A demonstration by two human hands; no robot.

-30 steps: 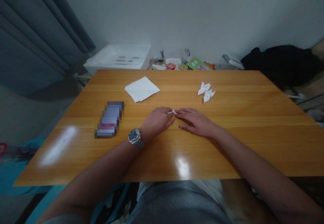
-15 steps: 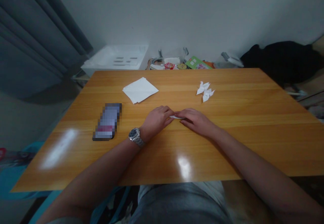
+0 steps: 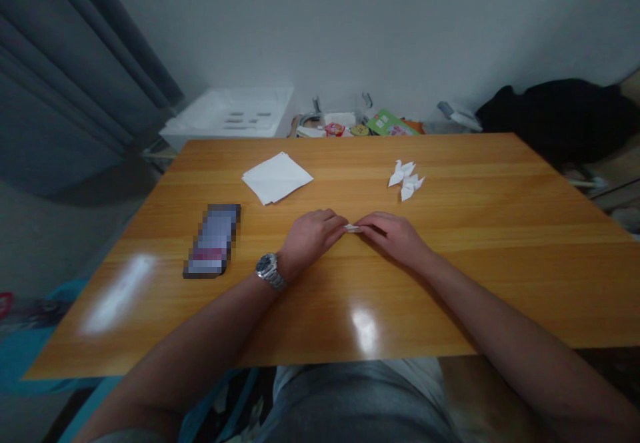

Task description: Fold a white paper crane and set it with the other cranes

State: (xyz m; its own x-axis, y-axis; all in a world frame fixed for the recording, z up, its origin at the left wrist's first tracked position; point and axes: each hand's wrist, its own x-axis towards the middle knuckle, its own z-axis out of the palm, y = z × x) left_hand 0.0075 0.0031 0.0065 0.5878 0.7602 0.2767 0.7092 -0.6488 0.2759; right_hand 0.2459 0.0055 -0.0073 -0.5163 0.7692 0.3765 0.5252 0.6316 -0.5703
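Note:
A small folded piece of white paper (image 3: 352,229) is pinched between my two hands at the middle of the table. My left hand (image 3: 313,235), with a metal watch (image 3: 270,270) on its wrist, grips the left end. On the right end close the fingertips and thumb of my right hand (image 3: 393,235). Fingers cover both ends of the paper, so only its narrow middle shows. Beyond my right hand sit two folded paper cranes (image 3: 401,173), side by side and touching. A stack of white paper sheets (image 3: 277,178) lies beyond my left hand.
A phone (image 3: 213,241), its screen blurred, lies left of my left hand on the wooden table (image 3: 450,296). Past the far edge are a white plastic basket (image 3: 235,113), a green packet (image 3: 390,123) and small items. Dark cloth (image 3: 555,119) is at the right.
The fingertips have drawn slightly apart along the folded paper, and more of its middle shows. Cranes, sheets and phone have stayed in place.

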